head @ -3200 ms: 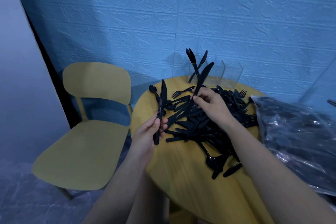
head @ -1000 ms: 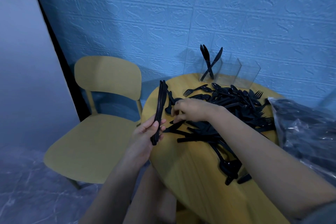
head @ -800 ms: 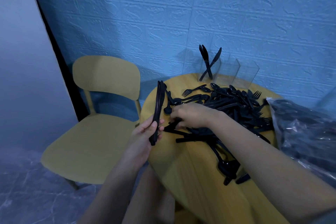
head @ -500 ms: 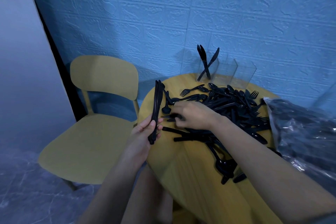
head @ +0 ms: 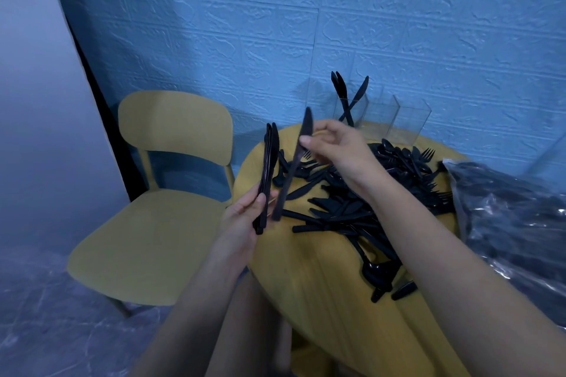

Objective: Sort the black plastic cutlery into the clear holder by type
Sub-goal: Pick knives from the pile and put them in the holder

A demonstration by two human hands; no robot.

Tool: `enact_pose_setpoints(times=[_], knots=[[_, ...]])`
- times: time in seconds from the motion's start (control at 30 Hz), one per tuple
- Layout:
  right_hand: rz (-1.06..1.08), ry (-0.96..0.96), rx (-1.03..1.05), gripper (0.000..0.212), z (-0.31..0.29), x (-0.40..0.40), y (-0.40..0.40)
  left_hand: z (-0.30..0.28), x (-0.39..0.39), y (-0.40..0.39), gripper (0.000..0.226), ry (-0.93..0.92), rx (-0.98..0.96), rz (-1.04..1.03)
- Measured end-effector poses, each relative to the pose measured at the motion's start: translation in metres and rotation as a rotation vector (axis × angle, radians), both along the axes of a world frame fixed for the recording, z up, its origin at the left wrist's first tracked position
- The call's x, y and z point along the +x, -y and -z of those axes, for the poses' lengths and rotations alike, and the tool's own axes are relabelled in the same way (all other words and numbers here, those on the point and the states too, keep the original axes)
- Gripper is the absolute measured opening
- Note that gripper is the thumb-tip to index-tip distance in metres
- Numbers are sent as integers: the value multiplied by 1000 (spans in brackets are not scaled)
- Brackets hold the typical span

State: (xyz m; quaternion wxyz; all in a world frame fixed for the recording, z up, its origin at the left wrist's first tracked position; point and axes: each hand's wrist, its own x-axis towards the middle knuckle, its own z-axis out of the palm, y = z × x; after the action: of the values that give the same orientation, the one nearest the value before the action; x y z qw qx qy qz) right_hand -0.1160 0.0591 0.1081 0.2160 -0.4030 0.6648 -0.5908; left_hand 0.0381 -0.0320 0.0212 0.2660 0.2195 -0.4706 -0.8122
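My left hand (head: 242, 220) grips a stack of slim glossy black plastic knives (head: 266, 174); my right hand (head: 338, 148) pinches one more black plastic knife (head: 294, 162).

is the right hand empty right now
No, the right hand pinches a single black knife lifted above the cutlery pile.

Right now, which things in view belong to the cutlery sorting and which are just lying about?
Job:
- single knife in right hand
- knife bundle in left hand
- cutlery pile
- clear holder

Lying about:
- yellow chair
- plastic bag
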Motion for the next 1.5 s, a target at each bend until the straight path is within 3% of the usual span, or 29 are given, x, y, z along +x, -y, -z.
enact_pose_setpoints(times=[0.1,0.23,0.6,0.67,0.8,1.07,1.2,1.27,1.5], knots=[[-47,22,79,11,13,9,9,-5,3,-3,29,-67,88,72],[-32,-127,108,16,21,9,18,-6,8,-4,29,-111,208,181],[18,-419,289,17,30,-5,24,0,10,-2,26,-55,155,186],[-7,-630,413,16,33,-16,19,2,11,1,26,-45,161,142],[-308,-1184,827,34,45,-27,22,3,14,6,26,-38,176,116],[-475,-1497,858,42,48,-26,34,5,14,1,28,-33,146,116],[-411,-1486,673,32,53,-30,26,6,14,2,28,-25,144,119],[-318,-1387,540,23,52,-34,19,7,13,2,30,-21,147,118],[195,-572,117,12,1,-34,-13,6,7,1,38,-7,85,105]])
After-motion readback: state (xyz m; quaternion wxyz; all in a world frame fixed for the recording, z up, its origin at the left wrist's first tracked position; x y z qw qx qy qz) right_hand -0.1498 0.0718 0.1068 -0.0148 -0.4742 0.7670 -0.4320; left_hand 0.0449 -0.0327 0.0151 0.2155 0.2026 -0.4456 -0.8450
